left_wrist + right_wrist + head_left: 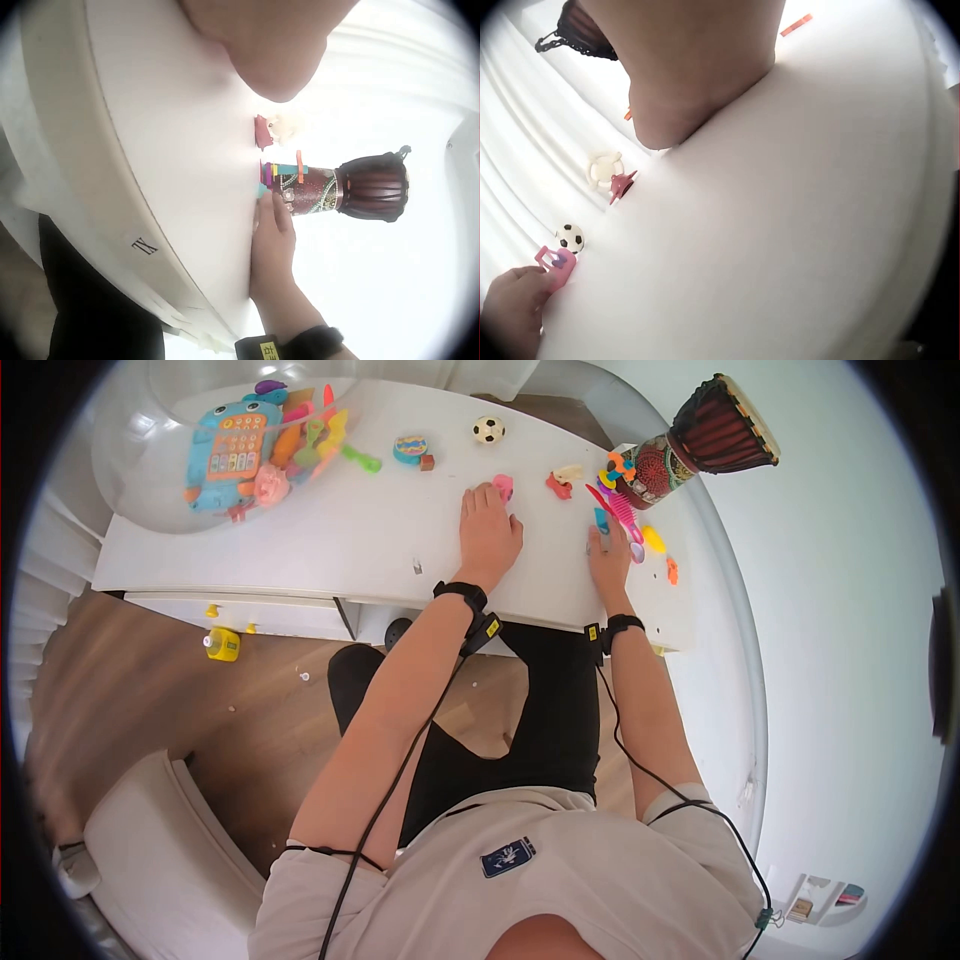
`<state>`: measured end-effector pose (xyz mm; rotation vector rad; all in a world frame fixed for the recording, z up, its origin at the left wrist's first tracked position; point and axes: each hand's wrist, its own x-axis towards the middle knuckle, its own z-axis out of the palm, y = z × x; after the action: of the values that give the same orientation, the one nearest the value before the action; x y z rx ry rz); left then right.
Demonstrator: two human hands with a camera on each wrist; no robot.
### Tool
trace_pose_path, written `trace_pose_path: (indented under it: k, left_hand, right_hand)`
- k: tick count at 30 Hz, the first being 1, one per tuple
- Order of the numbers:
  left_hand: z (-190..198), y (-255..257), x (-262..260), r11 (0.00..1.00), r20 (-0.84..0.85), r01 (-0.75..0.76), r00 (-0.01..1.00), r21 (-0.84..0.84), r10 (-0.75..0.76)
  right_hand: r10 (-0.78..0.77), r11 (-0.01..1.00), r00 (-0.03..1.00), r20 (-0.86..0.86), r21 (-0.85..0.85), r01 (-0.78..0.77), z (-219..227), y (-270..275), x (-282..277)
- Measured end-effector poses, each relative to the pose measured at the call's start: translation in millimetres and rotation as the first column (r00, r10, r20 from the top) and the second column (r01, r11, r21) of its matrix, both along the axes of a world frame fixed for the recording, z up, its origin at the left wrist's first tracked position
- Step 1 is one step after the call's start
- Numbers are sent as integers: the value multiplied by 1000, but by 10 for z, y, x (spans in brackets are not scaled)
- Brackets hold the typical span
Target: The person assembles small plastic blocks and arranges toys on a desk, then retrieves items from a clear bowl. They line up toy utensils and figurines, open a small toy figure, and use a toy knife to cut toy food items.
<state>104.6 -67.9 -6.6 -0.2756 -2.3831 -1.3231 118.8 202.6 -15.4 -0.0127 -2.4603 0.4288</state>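
My left hand [490, 532] lies over the white table with its fingertips at a small pink toy. In the right wrist view the thumb and fingers of that hand pinch the pink toy [561, 270], which has a looped end and a purple part. My right hand [609, 563] rests on the table at the right, its thumb and finger around a small teal toy piece [601, 520]. Most of that piece is hidden by the hand. A pink comb [624, 510] and a pale purple spoon-like piece [637, 552] lie beside the right fingers.
A djembe drum [655, 472] stands at the back right. A toy football [489, 429], a blue round toy [410, 449] and a red toy [558, 487] are farther back. A clear bin [125, 480] with a blue toy phone [205, 455] and toy food occupies the left.
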Motion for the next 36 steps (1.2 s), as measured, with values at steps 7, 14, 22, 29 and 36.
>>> trace_pose_path:
  k: [7,14,22,29,36]
  left_hand:
    - [-60,38,-10,999,-104,-51,993,-13,49]
    - [-93,49,-25,999,-89,-28,996,-18,27]
    - [-88,36,-29,998,-87,-35,996,-43,32]
    - [-65,26,-29,996,-38,-4,999,-91,1]
    - [-91,18,-39,991,-68,-10,998,-134,1]
  right_hand:
    - [-72,948,997,30,-310,78,14,47,8]
    - [49,986,999,8,-160,-47,72,-55,89]
    - [-107,976,993,53,-186,115,19,-85,124]
    - [-104,958,995,7,-266,102,-13,-89,150]
    - [-137,945,989,-54,-308,114,-59,-52,156]
